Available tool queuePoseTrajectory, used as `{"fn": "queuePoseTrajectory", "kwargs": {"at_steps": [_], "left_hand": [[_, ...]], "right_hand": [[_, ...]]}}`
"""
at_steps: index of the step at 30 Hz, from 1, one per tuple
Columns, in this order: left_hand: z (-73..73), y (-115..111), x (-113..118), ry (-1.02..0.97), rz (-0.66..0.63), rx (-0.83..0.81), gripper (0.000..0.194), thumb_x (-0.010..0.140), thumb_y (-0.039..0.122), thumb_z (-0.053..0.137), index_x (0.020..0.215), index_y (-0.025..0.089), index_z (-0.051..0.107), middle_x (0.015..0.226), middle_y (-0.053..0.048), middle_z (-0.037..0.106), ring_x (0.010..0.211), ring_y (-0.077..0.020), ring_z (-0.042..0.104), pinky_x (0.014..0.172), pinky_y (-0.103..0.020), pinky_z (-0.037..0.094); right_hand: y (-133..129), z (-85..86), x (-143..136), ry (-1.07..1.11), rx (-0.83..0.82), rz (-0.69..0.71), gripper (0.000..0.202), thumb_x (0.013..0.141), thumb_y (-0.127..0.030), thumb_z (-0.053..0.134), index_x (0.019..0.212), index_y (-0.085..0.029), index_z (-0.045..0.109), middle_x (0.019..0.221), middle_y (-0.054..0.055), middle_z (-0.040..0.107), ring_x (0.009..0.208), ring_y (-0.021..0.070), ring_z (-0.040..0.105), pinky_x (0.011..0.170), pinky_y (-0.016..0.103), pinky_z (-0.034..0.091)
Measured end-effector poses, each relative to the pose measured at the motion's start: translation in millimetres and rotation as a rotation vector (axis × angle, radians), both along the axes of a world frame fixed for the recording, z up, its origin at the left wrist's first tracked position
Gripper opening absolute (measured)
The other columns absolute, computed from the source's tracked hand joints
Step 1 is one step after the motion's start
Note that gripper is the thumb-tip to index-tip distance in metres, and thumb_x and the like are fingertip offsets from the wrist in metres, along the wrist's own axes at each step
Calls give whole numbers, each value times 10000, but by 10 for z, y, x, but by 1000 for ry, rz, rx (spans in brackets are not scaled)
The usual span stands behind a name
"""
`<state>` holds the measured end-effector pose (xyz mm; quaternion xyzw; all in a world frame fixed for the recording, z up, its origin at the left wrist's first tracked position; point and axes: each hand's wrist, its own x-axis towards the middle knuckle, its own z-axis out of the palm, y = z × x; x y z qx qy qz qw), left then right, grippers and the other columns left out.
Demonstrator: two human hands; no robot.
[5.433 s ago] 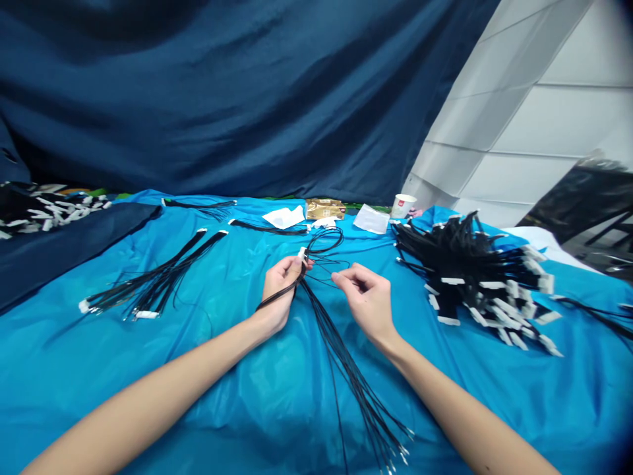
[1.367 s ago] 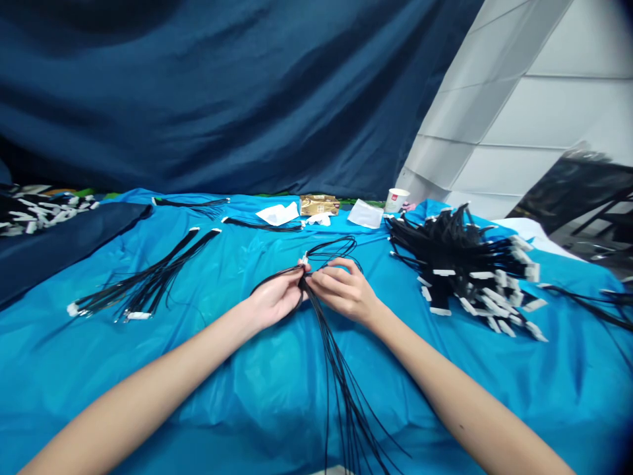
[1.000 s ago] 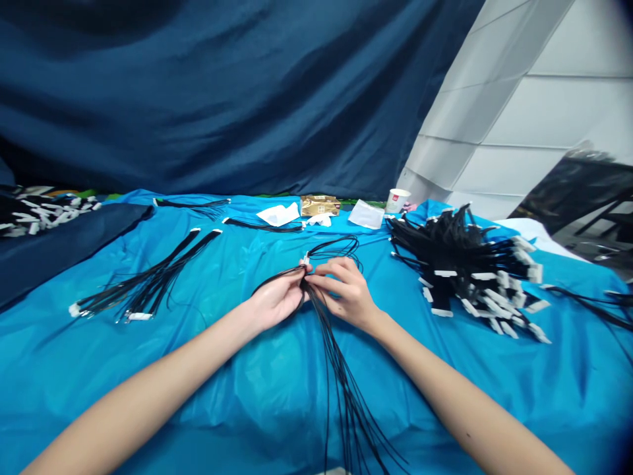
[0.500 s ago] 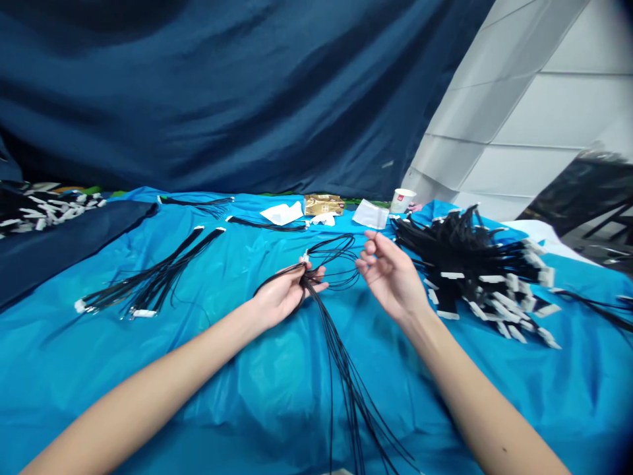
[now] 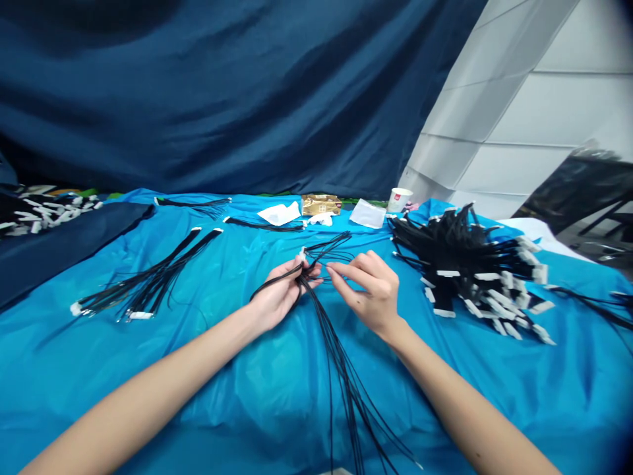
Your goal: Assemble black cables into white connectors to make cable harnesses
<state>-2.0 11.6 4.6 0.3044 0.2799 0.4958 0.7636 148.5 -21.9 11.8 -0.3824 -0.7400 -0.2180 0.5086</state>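
Near the middle of the view, my left hand [image 5: 277, 293] is closed around a bundle of thin black wires [image 5: 336, 349]. A small white connector [image 5: 302, 253] sticks up above its thumb. From this hand some wires loop to the right, while long loose ends hang down toward the front. My right hand [image 5: 370, 290] is beside it, thumb and forefinger pinched together at the looped wires. A thin black wire seems to be in that pinch, though the fingertips partly hide it.
On the right lies a big pile of black wire harnesses [image 5: 459, 247] with white connectors. More harnesses [image 5: 148, 280] rest on the blue sheet [image 5: 198, 382] at left. A tissue pack [image 5: 320, 204], white papers [image 5: 367, 214] and a paper cup [image 5: 399, 199] stand along the back.
My right hand has moved left and turned palm down, bringing its fingertips to the wire loops by my left hand. The left hand keeps its hold on the bundle.
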Motion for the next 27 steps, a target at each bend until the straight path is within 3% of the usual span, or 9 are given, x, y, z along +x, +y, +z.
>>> {"fn": "queuePoseTrajectory", "kwargs": {"at_steps": [10,27], "left_hand": [[-5,-8,-16,27,-6,89,70,744,143,587,682,113,599,737,-43,626,734,-125,603,777,-297,481],[6,-34,-13,123,24,174,163,696,277,653,707,117,624,775,-51,634,758,-133,585,741,-257,445]], "right_hand": [[5,-37,-18,-11,-54,-5,114,786,-209,577,726,-165,664,555,0,529,532,104,394,526,255,321],[-5,-59,-25,-50,8,-20,71,773,-179,586,742,-168,650,543,-5,527,525,105,384,520,257,322]]}}
